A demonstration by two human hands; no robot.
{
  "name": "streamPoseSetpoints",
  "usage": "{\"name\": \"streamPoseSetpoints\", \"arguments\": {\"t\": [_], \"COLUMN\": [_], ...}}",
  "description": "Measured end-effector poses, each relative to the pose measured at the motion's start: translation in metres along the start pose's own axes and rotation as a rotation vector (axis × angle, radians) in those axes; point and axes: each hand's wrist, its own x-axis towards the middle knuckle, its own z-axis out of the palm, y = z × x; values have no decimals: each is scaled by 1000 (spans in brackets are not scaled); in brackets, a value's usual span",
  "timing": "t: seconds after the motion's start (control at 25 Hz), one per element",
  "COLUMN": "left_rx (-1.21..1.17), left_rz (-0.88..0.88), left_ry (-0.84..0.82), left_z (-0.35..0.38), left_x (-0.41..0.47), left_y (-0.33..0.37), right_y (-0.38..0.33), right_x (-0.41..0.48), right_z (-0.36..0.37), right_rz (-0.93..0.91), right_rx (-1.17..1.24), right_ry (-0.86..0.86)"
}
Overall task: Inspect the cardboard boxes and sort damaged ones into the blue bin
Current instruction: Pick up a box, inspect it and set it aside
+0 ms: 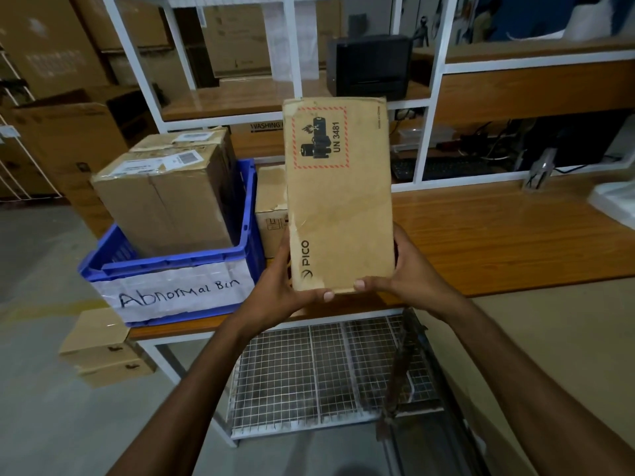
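Down and to the left of the blue bin (178, 263), two small flat cartons (103, 348) lie stacked on the floor. The bin itself stands at the left end of the wooden table (515, 242), marked "Abnormal Bin", and a large taped carton (165, 204) fills most of it, with another one behind. Just right of the bin, touching or nearly touching its wall, a small brown carton (271, 214) stands on the table.

Right of the bin again, lifted clear of the table, is the PICO box (338, 194), upright and facing the camera. The left hand (285, 290) grips its lower left edge, thumb curled over the front at the bottom corner. The right hand (409, 269) grips the lower right edge in the same way.

Its left edge looks scuffed and torn, and the top left corner crushed, so it probably belongs in the bin. It seems light, since it is held upright by one end, and the board stiff but worn. The UN 3481 battery mark argues for gentle handling. Holding the two long edges, clear of the torn side, looks safest.
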Motion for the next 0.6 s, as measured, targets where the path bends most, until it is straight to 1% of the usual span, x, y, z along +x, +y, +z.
{"name": "streamPoseSetpoints", "arguments": {"t": [0.08,0.16,0.24,0.32,0.4,0.44,0.6], "left_rx": [-4,-3,5,35,77,90,136], "left_rz": [1,5,2,19,64,79,29], "left_ry": [-23,-33,-4,12,-13,-15,60], "left_z": [-2,-4,-8,-10,-7,-4,18], "left_x": [2,5,11,17,20,19,9], "left_y": [-5,-12,-17,-19,-24,-30,-58], "right_y": [-2,-8,-16,-12,-2,4,10], "right_x": [-1,1,3,9,16,20,25], "right_z": [2,7,14,20,21,20,20], "right_rz": [25,70,82,92,130,154,230], "right_rx": [26,154,241,251,270,294,422], "right_ry": [-12,14,67,171,314,355,334]}}
